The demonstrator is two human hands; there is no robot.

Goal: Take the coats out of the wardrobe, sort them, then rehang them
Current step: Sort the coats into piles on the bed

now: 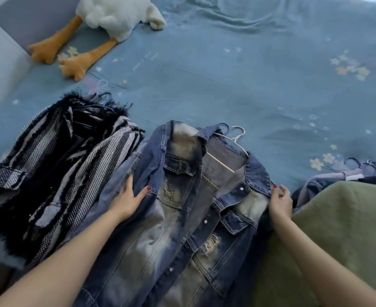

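A faded blue denim jacket (182,218) lies front-up on the bed, still on a white wire hanger (235,138) whose hook pokes out past the collar. My left hand (128,199) grips the jacket's left shoulder, thumb on top. My right hand (279,202) pinches the jacket's right shoulder edge. To the left lies a pile of black and white fringed tweed coats (56,165). On the right an olive green coat (342,235) lies over other garments with dark hanger hooks (368,166) showing.
The blue bedsheet (249,74) with small flower prints spreads out beyond the coats. A white plush duck (107,16) with orange legs lies at the far left corner against a grey headboard (27,21).
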